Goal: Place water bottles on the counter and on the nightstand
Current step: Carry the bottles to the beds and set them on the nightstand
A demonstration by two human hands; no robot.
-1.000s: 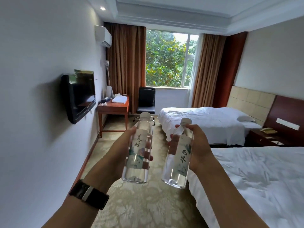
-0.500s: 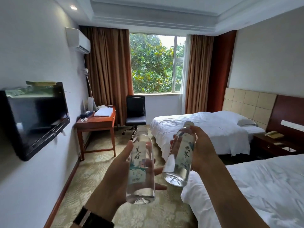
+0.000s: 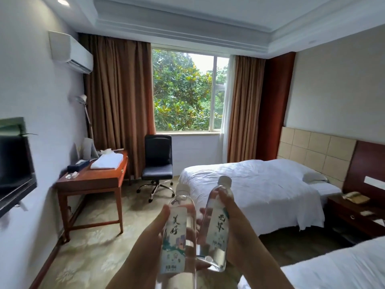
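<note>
I hold two clear water bottles with white printed labels side by side in front of me. My left hand [image 3: 152,236] grips the left bottle [image 3: 177,232] around its middle. My right hand [image 3: 235,224] grips the right bottle [image 3: 217,226], which tilts slightly right, its white cap up. The wooden desk [image 3: 91,181] stands against the left wall ahead. The dark nightstand [image 3: 352,213] sits between the two beds at the right, with a telephone [image 3: 355,197] on it.
A folded white towel [image 3: 107,161], a tissue box [image 3: 78,165] and an ashtray lie on the desk. A black office chair [image 3: 157,163] stands by the window. A wall TV [image 3: 14,170] juts out at left. Two white beds [image 3: 250,184] fill the right side; carpet runs between.
I have moved forward into the room; the desk, chair and far bed are closer and the TV has slid to the left edge. Both bottles have come lower and closer together.
</note>
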